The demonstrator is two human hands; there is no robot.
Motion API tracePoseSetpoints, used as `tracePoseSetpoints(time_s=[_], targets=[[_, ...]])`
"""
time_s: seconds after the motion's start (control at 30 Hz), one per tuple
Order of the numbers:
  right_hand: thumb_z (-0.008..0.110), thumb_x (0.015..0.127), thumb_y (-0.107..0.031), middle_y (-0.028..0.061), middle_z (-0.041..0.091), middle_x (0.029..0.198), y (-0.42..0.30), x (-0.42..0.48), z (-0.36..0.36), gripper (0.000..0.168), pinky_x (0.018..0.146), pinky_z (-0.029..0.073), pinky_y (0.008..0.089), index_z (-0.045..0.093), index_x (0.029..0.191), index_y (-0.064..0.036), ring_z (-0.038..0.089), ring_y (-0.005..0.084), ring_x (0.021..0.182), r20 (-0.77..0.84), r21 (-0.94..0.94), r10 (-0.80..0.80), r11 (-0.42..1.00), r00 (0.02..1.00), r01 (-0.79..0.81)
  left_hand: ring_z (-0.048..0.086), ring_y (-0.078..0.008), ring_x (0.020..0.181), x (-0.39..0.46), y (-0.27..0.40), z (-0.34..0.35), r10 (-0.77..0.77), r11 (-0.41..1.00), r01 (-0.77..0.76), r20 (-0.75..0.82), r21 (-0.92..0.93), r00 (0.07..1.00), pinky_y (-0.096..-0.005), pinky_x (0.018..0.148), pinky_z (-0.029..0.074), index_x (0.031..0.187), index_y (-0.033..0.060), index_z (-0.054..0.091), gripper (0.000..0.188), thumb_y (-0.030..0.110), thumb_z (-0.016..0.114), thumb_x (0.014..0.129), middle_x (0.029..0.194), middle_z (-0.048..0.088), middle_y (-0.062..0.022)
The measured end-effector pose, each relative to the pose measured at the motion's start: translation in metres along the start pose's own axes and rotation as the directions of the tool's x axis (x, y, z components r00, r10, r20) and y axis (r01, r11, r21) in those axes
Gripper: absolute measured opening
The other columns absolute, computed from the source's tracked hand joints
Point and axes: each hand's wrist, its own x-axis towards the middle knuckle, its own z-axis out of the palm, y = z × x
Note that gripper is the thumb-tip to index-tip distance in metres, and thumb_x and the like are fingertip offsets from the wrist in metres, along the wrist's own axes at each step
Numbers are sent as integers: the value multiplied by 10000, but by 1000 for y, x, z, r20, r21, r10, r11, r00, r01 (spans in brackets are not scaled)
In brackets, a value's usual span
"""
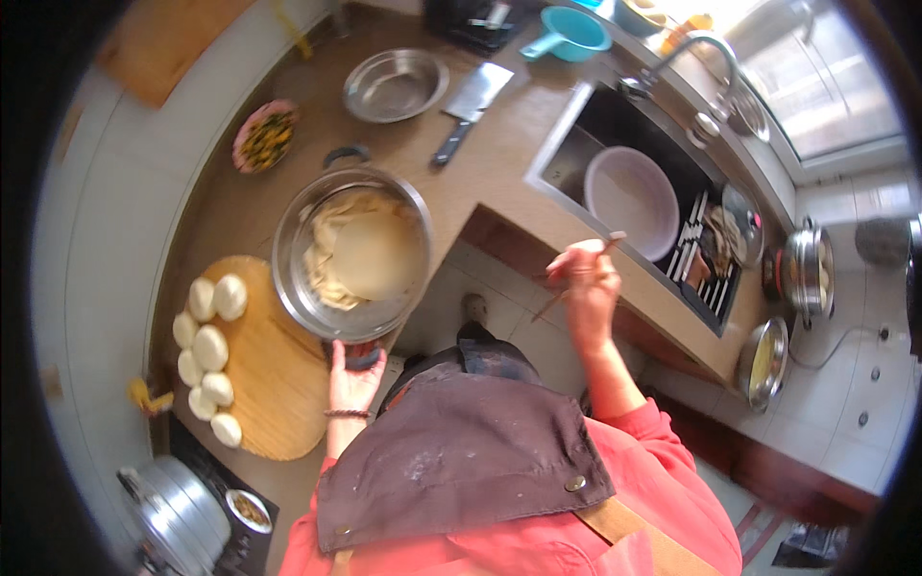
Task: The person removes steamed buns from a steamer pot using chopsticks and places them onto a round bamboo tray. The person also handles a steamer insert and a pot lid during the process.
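Observation:
My left hand grips the dark near handle of a stainless steel pot on the counter. Folded, pale yellowish pieces of food lie inside, and a blurred round pale patch hides part of them. My right hand, slightly blurred, is raised over the floor in front of the sink cabinet. It is closed around thin brown sticks that look like chopsticks. Left of the pot, several round white dough pieces sit along one side of a wooden board.
Beyond the pot are a metal basin, a cleaver and a plate of cooked food. A pinkish basin stands in the sink. Stacked metal pots stand at lower left, beside a small bowl.

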Motion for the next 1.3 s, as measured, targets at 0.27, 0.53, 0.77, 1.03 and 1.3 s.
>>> tracePoseSetpoints(time_s=[0.27,0.53,0.77,1.03,1.3], targets=[[583,816,-126,146,550,699,64,-18,-21,125,564,429,336,543,776,-14,548,275,628,350,-207,61,978,935,14,464,-128,608,22,5,27,326,920,-271,-172,282,929,-299,670,442,737,131,523,274,385,609,799,622,482,27],[600,790,-107,139,571,734,51,-39,-45,95,591,460,354,593,840,-27,567,301,658,186,-378,-58,917,981,126,289,-46,439,-48,24,77,268,875,-339,237,347,934,-202,489,302,726,130,435,294,347,407,922,495,276,72],[639,692,-20,110,512,714,-5,5,-44,129,563,448,324,621,819,-33,549,259,613,374,-515,-212,762,903,392,284,-33,384,-58,-22,157,127,785,-248,244,568,961,-186,415,284,741,123,440,277,337,439,917,468,274,88],[551,709,-112,117,571,790,4,85,-31,102,625,499,375,605,687,-28,603,267,737,713,-680,35,276,700,679,286,-52,387,-32,-99,191,-84,811,-139,348,568,934,-211,424,298,738,117,441,274,320,430,922,473,284,66],[607,725,-85,50,586,620,-78,163,-166,109,510,453,228,621,786,5,553,93,529,156,-336,-307,877,939,343,303,-60,410,0,-173,217,38,798,-202,287,567,957,-213,435,299,736,115,437,263,284,409,936,492,293,58]])
